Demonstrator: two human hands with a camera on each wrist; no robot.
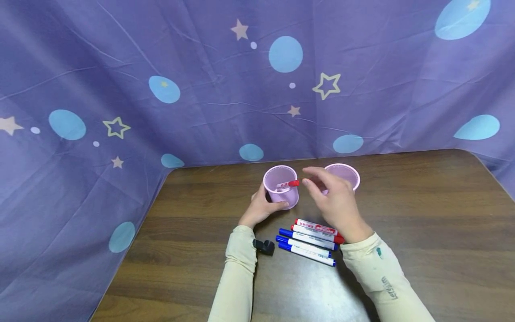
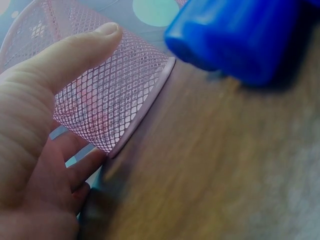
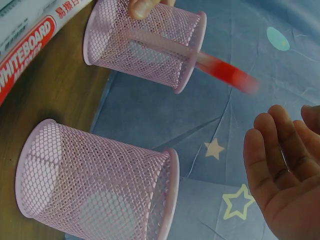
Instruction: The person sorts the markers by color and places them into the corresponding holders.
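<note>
Left fingers grip one cup, right fingers parted, another cup and markers nearby.

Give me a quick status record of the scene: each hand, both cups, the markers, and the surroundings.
Left hand: grips the left mesh cup
Right hand: beside the cupped marker's red end, fingers apart from it
Left cup contents: one red marker, leaning, red end past the rim
Right mesh cup: upright, partly hidden behind the right hand in the head view
Loose markers: two red, three blue, lying side by side
Surface: brown wood-grain table
Backdrop: purple cloth with stars
</note>
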